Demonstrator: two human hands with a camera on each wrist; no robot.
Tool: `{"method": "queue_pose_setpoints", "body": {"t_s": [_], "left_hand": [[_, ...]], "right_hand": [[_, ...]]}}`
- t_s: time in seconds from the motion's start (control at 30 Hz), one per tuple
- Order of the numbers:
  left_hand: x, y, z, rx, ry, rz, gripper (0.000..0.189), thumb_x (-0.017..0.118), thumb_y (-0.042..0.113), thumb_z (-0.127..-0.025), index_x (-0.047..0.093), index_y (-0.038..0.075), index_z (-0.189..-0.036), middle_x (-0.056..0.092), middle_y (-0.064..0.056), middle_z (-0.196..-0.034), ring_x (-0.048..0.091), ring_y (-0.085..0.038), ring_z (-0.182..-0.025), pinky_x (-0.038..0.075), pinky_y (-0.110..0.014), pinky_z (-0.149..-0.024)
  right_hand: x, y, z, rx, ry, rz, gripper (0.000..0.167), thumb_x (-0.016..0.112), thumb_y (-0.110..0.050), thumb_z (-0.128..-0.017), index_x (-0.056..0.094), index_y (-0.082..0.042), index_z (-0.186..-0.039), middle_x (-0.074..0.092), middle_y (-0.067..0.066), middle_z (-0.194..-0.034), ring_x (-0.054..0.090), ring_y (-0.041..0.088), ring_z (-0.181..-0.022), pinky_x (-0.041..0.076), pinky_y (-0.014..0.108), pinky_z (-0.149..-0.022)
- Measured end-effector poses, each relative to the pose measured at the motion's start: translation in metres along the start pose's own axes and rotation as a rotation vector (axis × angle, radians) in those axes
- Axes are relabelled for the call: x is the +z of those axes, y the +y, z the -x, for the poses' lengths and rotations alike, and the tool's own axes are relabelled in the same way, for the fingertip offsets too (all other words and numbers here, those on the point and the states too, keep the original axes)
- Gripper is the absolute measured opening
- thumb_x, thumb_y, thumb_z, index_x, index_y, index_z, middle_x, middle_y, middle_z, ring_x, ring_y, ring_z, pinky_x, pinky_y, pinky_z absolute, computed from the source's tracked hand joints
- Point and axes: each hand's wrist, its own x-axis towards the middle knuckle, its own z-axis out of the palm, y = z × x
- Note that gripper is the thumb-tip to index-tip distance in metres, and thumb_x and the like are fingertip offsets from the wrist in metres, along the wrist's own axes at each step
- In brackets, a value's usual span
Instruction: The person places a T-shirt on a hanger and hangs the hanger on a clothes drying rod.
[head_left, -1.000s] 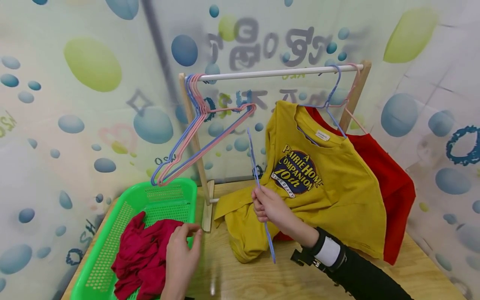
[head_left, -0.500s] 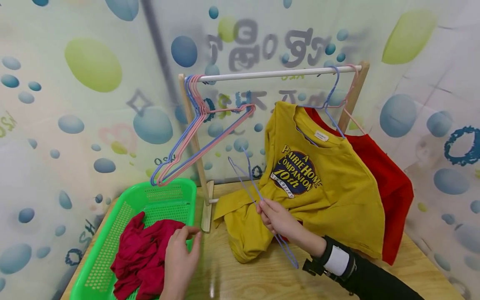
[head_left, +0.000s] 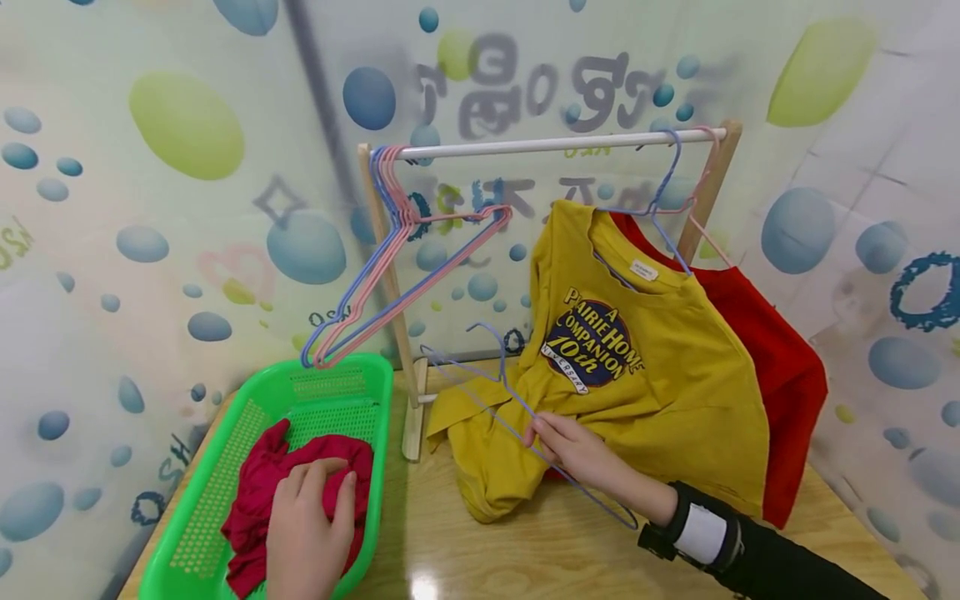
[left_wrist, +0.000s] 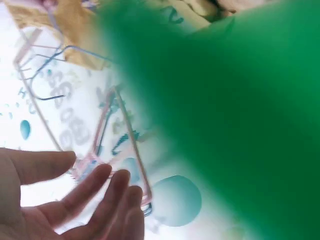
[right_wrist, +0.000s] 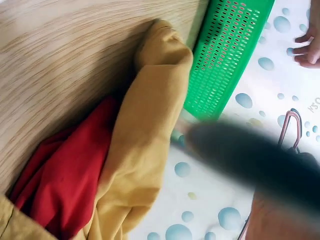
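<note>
My right hand [head_left: 577, 450] pinches a blue clothes hanger [head_left: 502, 354] at one arm. The hanger is tilted, its hook toward the rack, in front of the yellow T-shirt [head_left: 690, 408]. That shirt hangs on another blue hanger, and one part of it lies bunched on the table. Over the green basket [head_left: 180, 517] is my left hand [head_left: 307, 517], fingers loosely bent and holding nothing, also in the left wrist view. Beneath it lies a crumpled dark red garment [head_left: 258, 479]; whether the fingers touch it I cannot tell. The right hand's grip is mostly hidden in the right wrist view.
A small rack with a white rail [head_left: 555, 147] and wooden posts stands at the back of the table [head_left: 465, 558]. Several pink and blue hangers [head_left: 407, 221] hang at its left end. Behind the yellow shirt hangs a red shirt [head_left: 795, 392]. A patterned curtain [head_left: 247, 125] backs everything.
The right hand has moved slightly right and down and turned the hanger from edge-on to a broader view, hook now visible. My left hand has moved left over the basket.
</note>
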Motion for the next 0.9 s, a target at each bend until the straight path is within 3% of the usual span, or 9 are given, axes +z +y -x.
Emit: {"method": "queue_pose_setpoints", "body": {"t_s": [0.3,0.43,0.57,0.63,0.73,0.8,0.9], "left_hand": [[-0.043,-0.008,-0.027,0.196,0.086,-0.096,0.025,0.083,0.002,-0.078,0.072,-0.005,-0.099,0.068,-0.023,-0.094,0.061,-0.041,-0.082,0.046,-0.055,-0.069],[-0.055,-0.01,-0.048,0.231,0.048,-0.135,0.026,0.082,0.0,-0.078,0.071,-0.006,-0.101,0.067,-0.024,-0.094,0.061,-0.043,-0.084,0.049,-0.058,-0.069],[-0.055,-0.024,-0.07,0.321,-0.017,-0.169,0.027,0.085,0.0,-0.074,0.07,-0.004,-0.097,0.066,-0.021,-0.087,0.061,-0.04,-0.08,0.051,-0.057,-0.067],[-0.05,-0.037,-0.079,0.367,-0.09,-0.202,0.035,0.089,0.004,-0.072,0.069,-0.005,-0.1,0.066,-0.02,-0.086,0.061,-0.039,-0.078,0.051,-0.056,-0.068],[-0.04,-0.056,-0.088,0.382,-0.292,-0.231,0.066,0.094,0.015,-0.073,0.062,-0.009,-0.125,0.07,-0.023,-0.098,0.064,-0.041,-0.084,0.055,-0.056,-0.074],[-0.035,-0.067,-0.092,0.36,-0.444,-0.245,0.092,0.095,0.023,-0.073,0.047,-0.01,-0.144,0.071,-0.027,-0.111,0.065,-0.046,-0.093,0.056,-0.057,-0.079],[-0.026,-0.084,-0.096,0.305,-0.629,-0.251,0.114,0.095,0.031,-0.072,0.029,-0.01,-0.156,0.066,-0.035,-0.125,0.063,-0.055,-0.104,0.056,-0.061,-0.082]], "right_hand": [[-0.01,-0.002,0.015,0.098,0.01,0.035,0.035,0.037,-0.02,-0.114,0.062,0.003,-0.104,0.039,-0.005,-0.063,0.035,0.005,-0.054,0.033,0.024,-0.051],[-0.018,-0.002,0.02,0.094,0.01,0.061,0.035,0.038,-0.021,-0.115,0.064,0.002,-0.107,0.039,-0.006,-0.062,0.035,0.004,-0.054,0.034,0.025,-0.051],[-0.028,-0.003,0.025,0.08,0.022,0.102,0.035,0.038,-0.021,-0.115,0.065,0.0,-0.109,0.038,-0.005,-0.063,0.034,0.005,-0.053,0.033,0.027,-0.049],[-0.032,-0.003,0.028,0.076,0.041,0.12,0.035,0.039,-0.022,-0.114,0.066,-0.001,-0.108,0.038,-0.004,-0.063,0.034,0.005,-0.053,0.033,0.028,-0.049],[-0.037,-0.002,0.035,0.058,0.088,0.153,0.032,0.043,-0.02,-0.113,0.07,-0.003,-0.106,0.04,-0.006,-0.064,0.036,0.003,-0.056,0.035,0.027,-0.052],[-0.04,-0.001,0.04,0.029,0.131,0.178,0.03,0.047,-0.019,-0.112,0.073,-0.005,-0.105,0.046,-0.008,-0.068,0.041,0.001,-0.06,0.038,0.025,-0.055],[-0.043,0.001,0.045,-0.001,0.172,0.2,0.028,0.049,-0.017,-0.111,0.075,-0.007,-0.105,0.056,-0.008,-0.077,0.043,0.0,-0.066,0.04,0.025,-0.059]]}}
